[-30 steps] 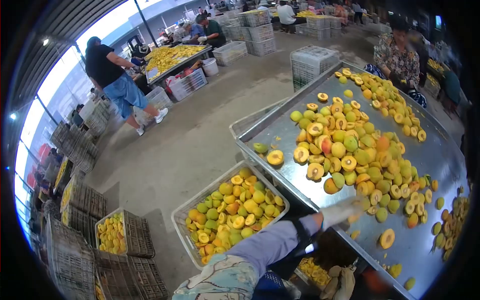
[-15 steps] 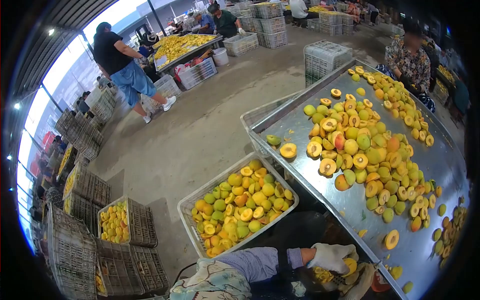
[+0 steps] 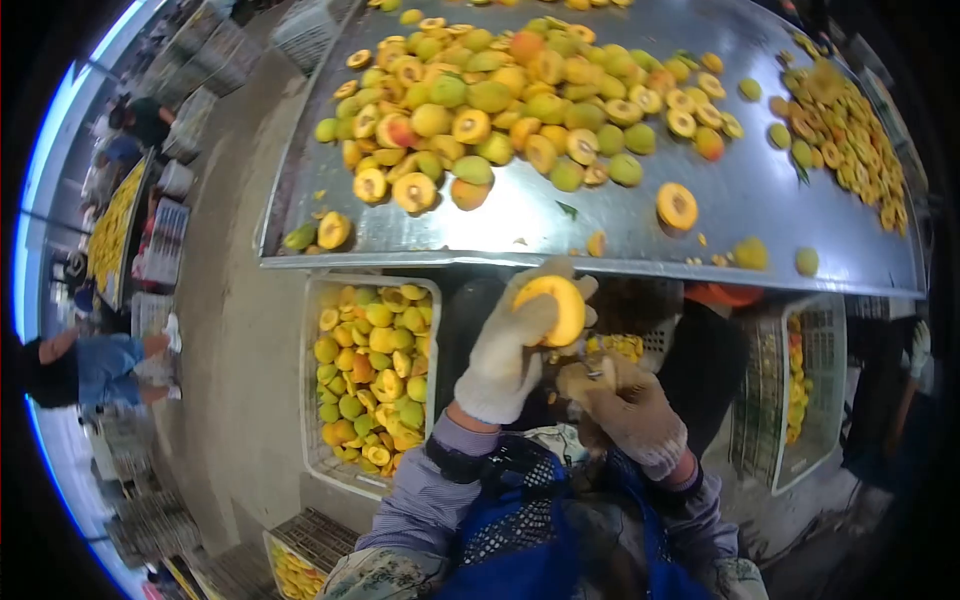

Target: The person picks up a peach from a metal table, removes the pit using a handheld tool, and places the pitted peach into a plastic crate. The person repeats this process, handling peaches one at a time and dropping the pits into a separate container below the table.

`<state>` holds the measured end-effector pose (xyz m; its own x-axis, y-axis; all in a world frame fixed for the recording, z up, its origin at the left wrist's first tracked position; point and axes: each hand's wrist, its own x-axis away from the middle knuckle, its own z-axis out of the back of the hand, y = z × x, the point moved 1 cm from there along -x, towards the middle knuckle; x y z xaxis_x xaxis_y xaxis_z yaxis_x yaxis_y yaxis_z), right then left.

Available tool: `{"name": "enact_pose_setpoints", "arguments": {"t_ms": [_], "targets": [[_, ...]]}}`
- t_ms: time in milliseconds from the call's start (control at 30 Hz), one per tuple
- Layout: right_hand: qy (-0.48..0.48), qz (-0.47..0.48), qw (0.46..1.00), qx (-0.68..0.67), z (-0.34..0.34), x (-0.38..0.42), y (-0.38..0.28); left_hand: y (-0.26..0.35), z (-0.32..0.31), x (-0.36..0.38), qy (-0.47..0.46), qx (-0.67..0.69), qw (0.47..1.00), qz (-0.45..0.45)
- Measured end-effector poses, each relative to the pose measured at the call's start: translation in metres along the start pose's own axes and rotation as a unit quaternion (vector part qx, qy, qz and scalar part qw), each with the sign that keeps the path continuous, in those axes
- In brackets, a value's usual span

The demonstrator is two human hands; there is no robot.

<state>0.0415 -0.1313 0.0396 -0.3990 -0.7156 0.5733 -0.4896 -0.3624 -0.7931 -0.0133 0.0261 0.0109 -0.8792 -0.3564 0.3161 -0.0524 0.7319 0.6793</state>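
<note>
left hand (image 3: 510,345) gripping one cut fruit (image 3: 568,308), right hand (image 3: 628,412) clenched on one small metal tool (image 3: 595,375), one metal table (image 3: 560,225) just beyond

A cut yellow-orange fruit (image 3: 568,311) is tilted near the frame's centre; a small tool (image 3: 595,375), perhaps metal, shows partly just below right.

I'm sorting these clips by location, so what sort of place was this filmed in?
Probably a fruit-processing shed: a metal table bears heaps of halved fruit, a plastic crate beside it is full of more, and another fruit-laden table stands across the floor.
</note>
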Motion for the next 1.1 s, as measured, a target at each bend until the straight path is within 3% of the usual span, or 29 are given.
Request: {"name": "enact_pose_setpoints", "arguments": {"t_ms": [67, 200, 333, 400, 433, 500, 600, 633, 667, 700, 733, 800, 833, 933, 1000, 1067, 1100], "targets": [[0.006, 0.075, 0.996, 0.052, 0.002, -0.005, 0.009, -0.008, 0.005, -0.005, -0.011, -0.007, 1.000, -0.021], [0.018, -0.004, 0.999, 0.031, -0.002, -0.002, -0.002, -0.010, -0.002, 0.001, -0.037, -0.026, 0.998, -0.037], [0.037, 0.084, 0.987, 0.130, -0.001, -0.005, 0.009, -0.008, -0.013, 0.009, -0.037, -0.066, 0.996, -0.039], [0.055, 0.252, 0.941, 0.219, 0.002, -0.005, 0.015, -0.011, -0.019, 0.012, -0.046, -0.056, 0.996, -0.042], [0.057, 0.250, 0.942, 0.218, 0.001, -0.002, 0.011, -0.012, -0.026, 0.015, -0.025, -0.087, 0.993, -0.070], [0.035, 0.096, 0.985, 0.138, -0.003, 0.005, 0.003, -0.010, -0.031, 0.017, -0.006, -0.117, 0.989, -0.095], [-0.012, 0.090, 0.995, 0.041, -0.001, 0.006, 0.017, 0.009, -0.028, 0.015, -0.078, -0.220, 0.970, -0.070], [-0.010, 0.090, 0.995, 0.040, 0.001, 0.008, 0.015, 0.020, -0.032, 0.012, -0.119, -0.323, 0.935, -0.089], [-0.037, 0.040, 0.999, -0.009, 0.002, 0.009, 0.011, 0.024, -0.035, 0.009, -0.158, -0.420, 0.887, -0.107], [-0.063, -0.010, 0.996, -0.058, 0.003, 0.010, 0.008, 0.023, -0.036, 0.006, -0.180, -0.393, 0.896, -0.096], [-0.061, -0.008, 0.996, -0.059, 0.005, 0.011, 0.007, 0.018, -0.040, 0.007, -0.182, -0.394, 0.896, -0.097], [-0.088, 0.012, 0.983, -0.160, 0.012, 0.015, 0.006, 0.002, -0.050, 0.016, -0.081, -0.244, 0.951, -0.172], [-0.086, 0.013, 0.983, -0.161, 0.013, 0.016, 0.006, -0.008, -0.048, 0.018, -0.062, -0.269, 0.936, -0.219], [-0.101, 0.000, 0.988, -0.117, 0.012, 0.016, 0.011, -0.018, -0.044, 0.024, -0.023, -0.156, 0.975, -0.155], [-0.089, 0.015, 0.990, -0.110, 0.007, 0.017, 0.015, -0.005, -0.041, 0.021, -0.060, -0.149, 0.980, -0.114], [-0.089, 0.050, 0.986, -0.131, 0.004, 0.020, 0.012, 0.010, -0.053, 0.021, -0.072, -0.374, 0.916, -0.123], [-0.090, 0.087, 0.981, -0.151, 0.004, 0.021, 0.011, 0.008, -0.056, 0.022, -0.068, -0.396, 0.898, -0.180]]}}
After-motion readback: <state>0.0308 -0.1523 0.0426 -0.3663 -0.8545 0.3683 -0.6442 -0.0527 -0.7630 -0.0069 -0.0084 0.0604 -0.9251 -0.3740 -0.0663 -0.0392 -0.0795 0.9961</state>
